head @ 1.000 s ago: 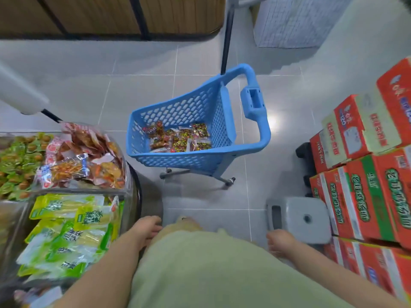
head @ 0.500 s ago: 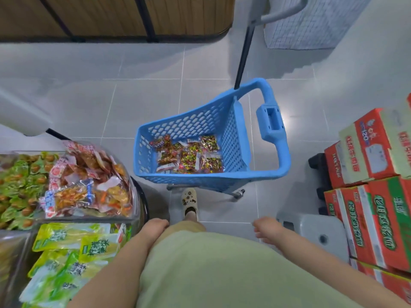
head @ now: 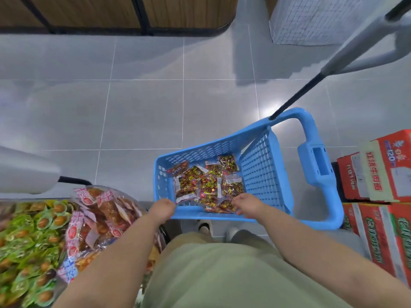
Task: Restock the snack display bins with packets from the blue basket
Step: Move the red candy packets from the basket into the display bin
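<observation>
picking up is the step in hand: the blue basket (head: 260, 174) stands on the floor (head: 144, 112) right of the display bins (head: 26, 200), packets (head: 206, 185) heaped inside. the left hand (head: 163, 208) is curled at its near rim, gripping or not i cannot tell; the right hand (head: 246, 205) hangs loosely curled over the near packets, seemingly empty. next it must close on a bunch and carry it left.

Single head view; wide-angle, looks steeply down past torso at tiled floor (head: 144, 112); blue basket (head: 200, 152) near.
</observation>
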Demonstrator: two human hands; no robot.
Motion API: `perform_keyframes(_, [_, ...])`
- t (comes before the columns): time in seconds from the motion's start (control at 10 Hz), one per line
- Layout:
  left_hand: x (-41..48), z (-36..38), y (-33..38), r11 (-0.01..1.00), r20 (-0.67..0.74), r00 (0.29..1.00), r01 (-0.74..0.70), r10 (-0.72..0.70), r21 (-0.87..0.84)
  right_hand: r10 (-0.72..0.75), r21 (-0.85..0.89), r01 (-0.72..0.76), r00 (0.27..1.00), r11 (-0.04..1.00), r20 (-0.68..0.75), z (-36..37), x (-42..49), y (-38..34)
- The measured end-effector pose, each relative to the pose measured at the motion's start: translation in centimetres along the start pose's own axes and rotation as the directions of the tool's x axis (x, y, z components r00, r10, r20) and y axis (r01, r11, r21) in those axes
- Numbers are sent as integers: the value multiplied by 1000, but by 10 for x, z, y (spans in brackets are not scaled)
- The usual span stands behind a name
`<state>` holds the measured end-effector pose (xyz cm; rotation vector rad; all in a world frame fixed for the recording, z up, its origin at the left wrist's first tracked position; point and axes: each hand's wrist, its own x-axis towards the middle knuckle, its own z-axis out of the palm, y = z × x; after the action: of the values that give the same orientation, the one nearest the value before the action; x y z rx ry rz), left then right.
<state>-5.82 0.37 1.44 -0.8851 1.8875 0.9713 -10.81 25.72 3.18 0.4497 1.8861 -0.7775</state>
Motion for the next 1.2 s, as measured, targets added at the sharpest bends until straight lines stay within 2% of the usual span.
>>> perform_keyframes(0.1, [18,-16,13,977,23,995,99,-96,-190,53,-59,-51,998,997,21,-7,22,-14])
perform_keyframes(0.2, [45,-21,22,938,42,987,163,-157,-306,65,-145,-59,997,988,37,-16,56,-25])
perform_keyframes(0.4, [95,-3,31,910,92,969,249,-231,-332,96,-191,-88,995,978,32,-16,144,-33])
perform_keyframes(0.5, [122,17,30,899,143,956,291,-258,-326,80,-300,-79,997,951,-8,-15,189,-30])
perform_keyframes(0.6, [147,37,26,944,173,966,230,-192,-238,15,-562,-22,1000,827,-16,-9,235,-16])
perform_keyframes(0.7, [169,55,21,963,171,964,230,-205,-144,2,-696,21,999,717,32,-7,253,-6])
perform_keyframes(0.9, [174,77,12,966,171,962,235,-214,-111,-128,-830,98,991,549,33,-5,271,20])
perform_keyframes(1.0, [175,82,12,957,169,960,248,-222,-152,-133,-880,179,982,440,134,-12,272,18])
perform_keyframes(1.1, [172,84,18,933,197,953,274,-231,-234,-137,-885,264,964,384,228,-24,270,8])
perform_keyframes(1.2, [166,84,29,877,220,954,279,-205,-391,-189,-632,259,966,731,176,-39,255,-9])
